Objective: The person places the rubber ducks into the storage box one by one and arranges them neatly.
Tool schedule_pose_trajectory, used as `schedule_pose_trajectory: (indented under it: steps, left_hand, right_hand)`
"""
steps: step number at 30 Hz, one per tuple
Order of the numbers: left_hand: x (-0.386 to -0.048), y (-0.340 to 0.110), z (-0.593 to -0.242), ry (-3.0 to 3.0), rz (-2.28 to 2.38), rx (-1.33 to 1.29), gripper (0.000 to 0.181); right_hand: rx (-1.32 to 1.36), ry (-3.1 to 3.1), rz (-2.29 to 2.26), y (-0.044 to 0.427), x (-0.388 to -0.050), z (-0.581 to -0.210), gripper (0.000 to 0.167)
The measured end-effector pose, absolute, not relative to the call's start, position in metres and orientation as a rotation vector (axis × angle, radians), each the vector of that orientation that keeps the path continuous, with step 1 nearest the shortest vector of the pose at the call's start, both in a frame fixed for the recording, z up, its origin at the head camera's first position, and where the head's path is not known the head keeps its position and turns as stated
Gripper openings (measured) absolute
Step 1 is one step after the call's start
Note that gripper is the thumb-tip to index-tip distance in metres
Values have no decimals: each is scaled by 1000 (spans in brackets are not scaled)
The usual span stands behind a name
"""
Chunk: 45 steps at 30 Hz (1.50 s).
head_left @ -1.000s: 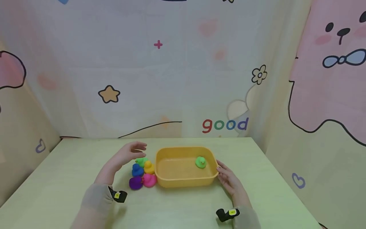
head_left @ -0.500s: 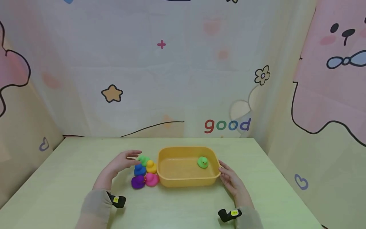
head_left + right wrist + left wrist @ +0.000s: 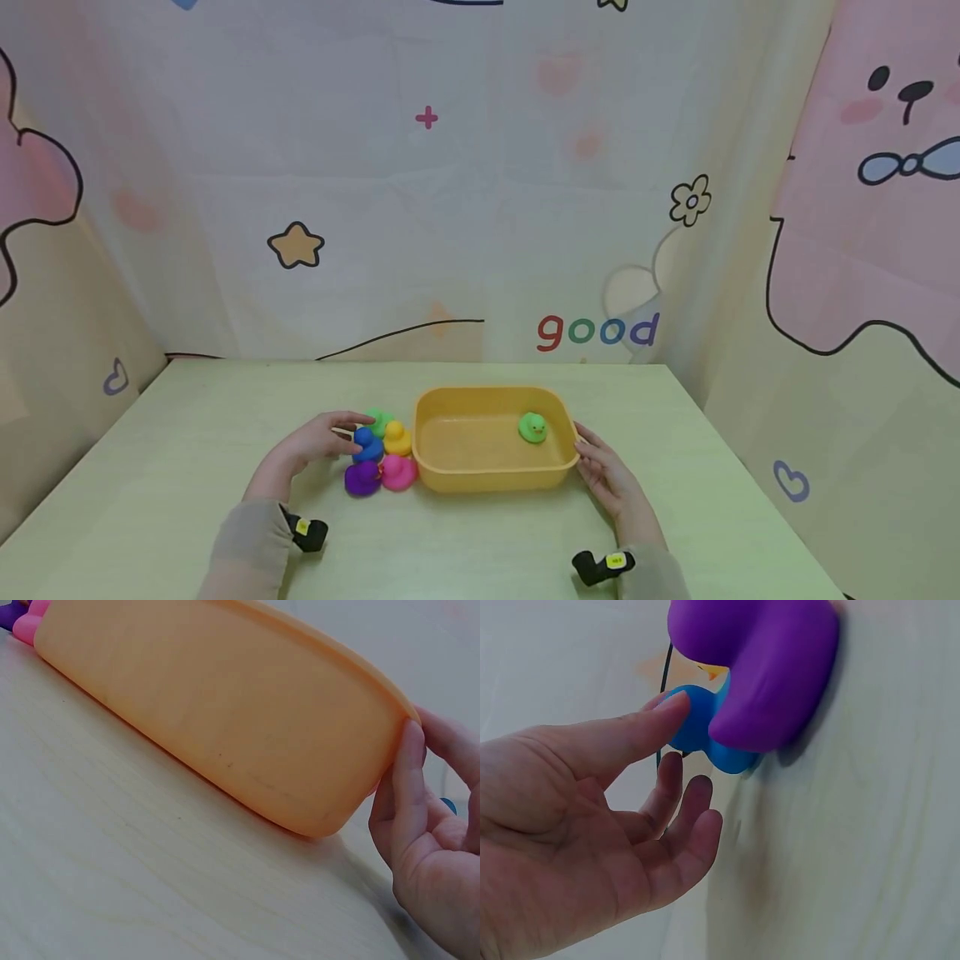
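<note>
My left hand (image 3: pixel 318 437) is at the blue rubber duck (image 3: pixel 367 446), its thumb and index finger on either side of the duck's head. In the left wrist view the thumb (image 3: pixel 649 727) lies on that blue head, with the other fingers bent below it; the index tip is mostly hidden. Around the blue duck stand a green duck (image 3: pixel 379 421), a yellow duck (image 3: pixel 397 438), a pink duck (image 3: pixel 399 472) and a purple duck (image 3: pixel 363 478). My right hand (image 3: pixel 611 479) rests its fingers against the right end of the yellow-orange plastic tub (image 3: pixel 487 481).
Another green duck (image 3: pixel 532 427) sits inside the tub, towards its right end. The duck cluster stands close against the tub's left end. The pale wooden table (image 3: pixel 450 550) meets a printed cloth backdrop (image 3: pixel 375 250) at the back.
My left hand has come down from above the green duck to the blue duck's head. My right hand stays at the tub's end. The head view has shifted slightly.
</note>
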<state>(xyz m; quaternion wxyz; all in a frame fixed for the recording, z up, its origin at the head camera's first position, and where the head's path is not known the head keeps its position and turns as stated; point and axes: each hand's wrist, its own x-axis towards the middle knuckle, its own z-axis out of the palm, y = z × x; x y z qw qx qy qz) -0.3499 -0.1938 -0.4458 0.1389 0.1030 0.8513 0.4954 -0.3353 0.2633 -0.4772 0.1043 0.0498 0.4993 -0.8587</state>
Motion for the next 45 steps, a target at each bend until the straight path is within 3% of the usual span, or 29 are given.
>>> schedule_pose_trajectory:
  steps: [7, 19, 29, 45]
  left_hand:
    - [-351, -194, -446, 2484, 1399, 269, 42]
    - [-349, -199, -448, 2502, 1387, 310, 42]
    - [-342, -211, -436, 2551, 1392, 377, 48]
    - [-349, -216, -441, 2630, 1594, -124, 56]
  right_hand:
    - [170, 1479, -2530, 263, -337, -476, 30]
    - [160, 1515, -2500, 261, -339, -476, 49]
    - [170, 1520, -2510, 262, -337, -478, 39]
    - [153, 1489, -2523, 262, -336, -475, 29]
